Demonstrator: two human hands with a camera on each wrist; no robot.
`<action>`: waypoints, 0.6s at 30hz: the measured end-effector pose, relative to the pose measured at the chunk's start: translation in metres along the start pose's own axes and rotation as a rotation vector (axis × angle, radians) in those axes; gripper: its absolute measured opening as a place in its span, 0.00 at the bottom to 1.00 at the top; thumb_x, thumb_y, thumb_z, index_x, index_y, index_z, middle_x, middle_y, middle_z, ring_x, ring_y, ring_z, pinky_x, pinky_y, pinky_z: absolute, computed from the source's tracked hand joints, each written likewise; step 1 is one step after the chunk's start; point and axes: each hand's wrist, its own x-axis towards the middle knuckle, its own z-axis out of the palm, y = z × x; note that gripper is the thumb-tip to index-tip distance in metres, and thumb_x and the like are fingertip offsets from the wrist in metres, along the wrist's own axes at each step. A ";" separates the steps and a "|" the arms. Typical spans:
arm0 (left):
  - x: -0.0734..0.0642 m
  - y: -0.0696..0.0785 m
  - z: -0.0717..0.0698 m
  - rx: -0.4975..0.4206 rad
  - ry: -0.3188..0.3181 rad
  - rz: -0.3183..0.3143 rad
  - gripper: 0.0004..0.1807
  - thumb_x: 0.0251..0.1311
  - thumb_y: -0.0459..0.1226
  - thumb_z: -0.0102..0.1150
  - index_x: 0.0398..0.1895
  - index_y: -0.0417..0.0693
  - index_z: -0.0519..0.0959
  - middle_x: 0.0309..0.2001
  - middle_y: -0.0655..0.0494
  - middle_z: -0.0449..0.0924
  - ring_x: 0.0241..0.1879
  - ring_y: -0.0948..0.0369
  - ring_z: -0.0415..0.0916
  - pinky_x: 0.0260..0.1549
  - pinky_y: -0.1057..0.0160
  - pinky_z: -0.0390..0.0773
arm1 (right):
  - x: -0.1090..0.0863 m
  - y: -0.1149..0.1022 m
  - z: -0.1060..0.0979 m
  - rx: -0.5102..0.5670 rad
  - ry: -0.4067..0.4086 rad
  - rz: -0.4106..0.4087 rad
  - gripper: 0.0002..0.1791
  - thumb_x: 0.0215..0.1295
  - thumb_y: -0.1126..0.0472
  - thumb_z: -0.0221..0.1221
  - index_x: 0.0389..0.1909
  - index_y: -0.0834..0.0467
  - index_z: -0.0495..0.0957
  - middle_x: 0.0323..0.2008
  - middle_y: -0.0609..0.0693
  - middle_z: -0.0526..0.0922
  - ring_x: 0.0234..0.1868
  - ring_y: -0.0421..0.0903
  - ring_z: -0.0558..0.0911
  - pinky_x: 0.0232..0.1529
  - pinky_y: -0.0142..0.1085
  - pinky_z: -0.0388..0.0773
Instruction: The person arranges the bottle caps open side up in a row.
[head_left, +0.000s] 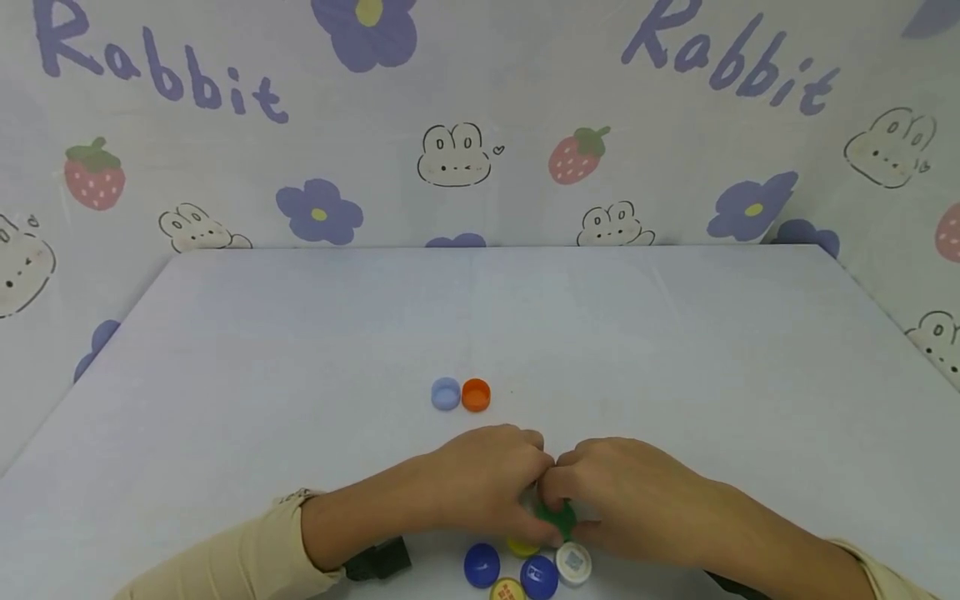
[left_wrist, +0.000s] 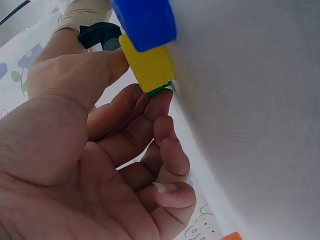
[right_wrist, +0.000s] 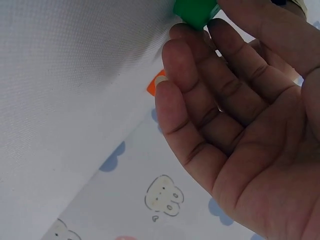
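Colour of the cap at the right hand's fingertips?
Green cap; shows best in the right wrist view.

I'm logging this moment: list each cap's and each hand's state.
light blue cap: hollow side up
orange cap: hollow side up
white cap: printed face up
near yellow cap: printed face up
other yellow cap: partly hidden
left blue cap: lying flat
right blue cap: lying flat
green cap: between both hands, partly hidden
left hand: curled at green cap
right hand: curled at green cap

White table (head_left: 480, 325) before a rabbit-print backdrop (head_left: 495, 75)
Purple "Rabbit" lettering (head_left: 168, 77) marks the upper left and upper right; strawberries (head_left: 94, 179), flowers (head_left: 318, 200) and outlined rabbit faces (head_left: 453, 158) are scattered around it.
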 end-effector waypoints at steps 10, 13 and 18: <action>0.000 -0.006 -0.001 -0.089 0.013 -0.015 0.17 0.50 0.52 0.80 0.28 0.58 0.80 0.23 0.65 0.71 0.25 0.68 0.66 0.23 0.70 0.64 | 0.003 0.000 -0.001 -0.017 -0.009 0.039 0.12 0.57 0.61 0.74 0.36 0.46 0.82 0.29 0.30 0.76 0.30 0.30 0.71 0.33 0.29 0.73; -0.001 -0.007 -0.004 -0.147 0.005 -0.036 0.16 0.51 0.51 0.79 0.28 0.57 0.79 0.22 0.64 0.71 0.23 0.67 0.66 0.23 0.70 0.63 | 0.002 -0.001 -0.003 -0.024 -0.002 0.055 0.11 0.59 0.59 0.73 0.40 0.46 0.82 0.33 0.31 0.78 0.33 0.30 0.73 0.35 0.31 0.76; -0.004 -0.010 -0.010 -0.241 -0.004 -0.024 0.13 0.58 0.49 0.75 0.32 0.55 0.80 0.23 0.65 0.75 0.24 0.68 0.69 0.25 0.71 0.68 | -0.001 -0.001 -0.009 -0.028 0.018 0.059 0.12 0.62 0.60 0.71 0.43 0.45 0.82 0.37 0.32 0.81 0.37 0.32 0.77 0.39 0.33 0.79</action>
